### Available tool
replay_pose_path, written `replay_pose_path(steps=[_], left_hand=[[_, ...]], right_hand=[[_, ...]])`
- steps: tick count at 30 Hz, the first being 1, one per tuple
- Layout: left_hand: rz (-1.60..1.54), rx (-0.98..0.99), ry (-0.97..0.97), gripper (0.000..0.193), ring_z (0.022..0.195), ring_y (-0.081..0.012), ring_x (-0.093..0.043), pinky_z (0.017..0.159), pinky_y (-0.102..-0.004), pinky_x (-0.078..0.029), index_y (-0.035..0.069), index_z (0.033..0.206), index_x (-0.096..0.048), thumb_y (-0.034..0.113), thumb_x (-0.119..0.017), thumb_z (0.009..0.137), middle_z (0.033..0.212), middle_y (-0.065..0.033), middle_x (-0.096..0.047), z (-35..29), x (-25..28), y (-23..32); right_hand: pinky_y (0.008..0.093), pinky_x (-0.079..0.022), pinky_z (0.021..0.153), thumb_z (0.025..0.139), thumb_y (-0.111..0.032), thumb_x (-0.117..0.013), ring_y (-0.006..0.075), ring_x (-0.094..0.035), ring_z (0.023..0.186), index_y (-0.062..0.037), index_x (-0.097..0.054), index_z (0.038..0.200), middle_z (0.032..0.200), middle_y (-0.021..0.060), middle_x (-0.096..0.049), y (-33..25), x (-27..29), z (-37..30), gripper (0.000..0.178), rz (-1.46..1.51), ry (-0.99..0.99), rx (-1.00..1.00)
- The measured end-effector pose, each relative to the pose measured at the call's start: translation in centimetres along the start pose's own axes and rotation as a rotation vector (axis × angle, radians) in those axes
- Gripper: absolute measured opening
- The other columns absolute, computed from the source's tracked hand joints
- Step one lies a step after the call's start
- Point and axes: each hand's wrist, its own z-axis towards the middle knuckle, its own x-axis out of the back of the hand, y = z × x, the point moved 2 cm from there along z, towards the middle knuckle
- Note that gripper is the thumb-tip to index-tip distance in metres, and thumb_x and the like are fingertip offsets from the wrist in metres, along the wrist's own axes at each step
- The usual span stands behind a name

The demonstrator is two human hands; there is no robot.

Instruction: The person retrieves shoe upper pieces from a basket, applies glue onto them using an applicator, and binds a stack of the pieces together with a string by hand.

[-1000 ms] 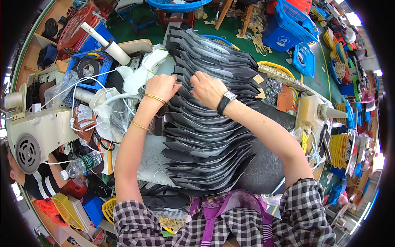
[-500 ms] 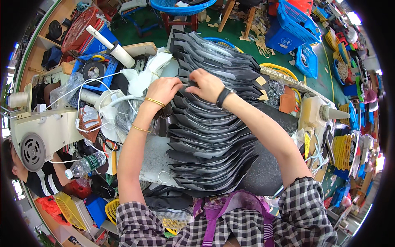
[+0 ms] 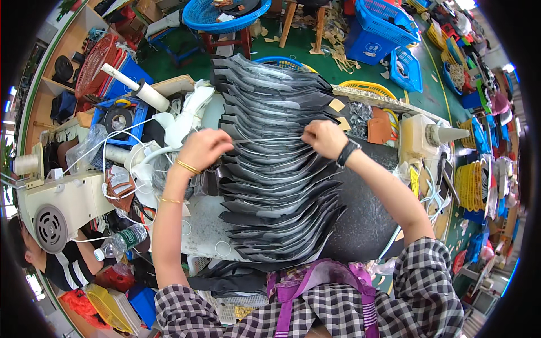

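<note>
A long row of curved black sheet pieces (image 3: 276,194), overlapping like shingles, runs across the worktable (image 3: 205,225) away from me. My left hand (image 3: 204,147) is at the row's left edge, thumb and fingers pinched together. Over the row's right side, my right hand (image 3: 327,138) is closed in a pinch too. A thin pale strip (image 3: 265,139) stretches nearly straight across the pieces from one hand to the other. Its ends are hidden in my fingers.
A sewing machine (image 3: 73,205) and a plastic bottle (image 3: 121,241) are on the left, near another person's arm. A blue tray (image 3: 135,135) with tape lies beyond. At right stands a pale container with a cone-shaped spout (image 3: 422,135). Blue baskets (image 3: 225,21) are farther off.
My hands, close together before, have moved apart: the right hand to the right and nearer me, the left slightly left. The pale strip now shows stretched between them.
</note>
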Motion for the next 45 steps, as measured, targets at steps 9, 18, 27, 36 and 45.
replay_pose_path(steps=[9, 18, 27, 36, 45], left_hand=[[0.263, -0.072, 0.081, 0.016, 0.070, -0.0283, -0.061, 0.062, -0.0381, -0.049, 0.006, 0.078, -0.060, 0.021, -0.059, 0.082, 0.076, -0.0087, -0.063, 1.3, -2.8, 0.8], [0.421, 0.074, -0.010, 0.025, 0.065, -0.0285, -0.062, 0.058, -0.0387, -0.048, 0.008, 0.069, -0.061, 0.032, -0.067, 0.076, 0.067, -0.0095, -0.063, 6.1, -2.4, -1.0], [0.462, 0.098, -0.011, 0.029, 0.066, -0.0279, -0.062, 0.058, -0.0390, -0.047, 0.008, 0.068, -0.061, 0.036, -0.070, 0.071, 0.067, -0.0092, -0.063, 7.0, -0.7, -3.4], [0.305, -0.015, 0.061, 0.019, 0.070, -0.0273, -0.062, 0.062, -0.0366, -0.048, 0.005, 0.072, -0.061, 0.023, -0.065, 0.077, 0.073, -0.0094, -0.063, 5.1, 0.0, -4.0], [-0.415, 0.094, 0.118, 0.016, 0.064, -0.0160, -0.056, 0.061, -0.0287, -0.045, -0.001, 0.088, -0.062, 0.014, -0.061, 0.083, 0.073, -0.0074, -0.062, 4.1, -0.1, -2.5]], right_hand=[[0.0422, -0.052, 0.071, 0.073, -0.019, -0.059, 0.0348, -0.063, 0.074, -0.0036, -0.067, 0.075, 0.076, 0.0196, -0.064, 0.2, -0.3, 3.1, 0.018, -0.329, -0.184, -0.096], [0.0429, -0.050, 0.063, 0.083, -0.024, -0.059, 0.0346, -0.061, 0.070, -0.0031, -0.059, 0.085, 0.078, 0.0145, -0.060, -1.1, 0.9, 4.6, 0.021, -0.327, 0.135, 0.072], [0.0391, -0.052, 0.063, 0.084, -0.027, -0.054, 0.0298, -0.061, 0.080, -0.0027, -0.057, 0.093, 0.088, 0.0146, -0.053, -7.9, -2.7, 7.9, 0.026, -0.177, 0.098, 0.314], [0.0361, -0.053, 0.062, 0.078, -0.009, -0.052, 0.0274, -0.061, 0.081, -0.0011, -0.056, 0.085, 0.086, 0.0131, -0.056, -10.2, -6.3, 11.4, 0.010, -0.283, 0.106, 0.421], [0.0372, -0.047, 0.064, 0.082, -0.023, -0.063, 0.0324, -0.060, 0.073, 0.0016, -0.059, 0.084, 0.080, 0.0184, -0.060, -8.9, -4.2, 9.0, 0.025, 0.556, 0.040, 0.140]])
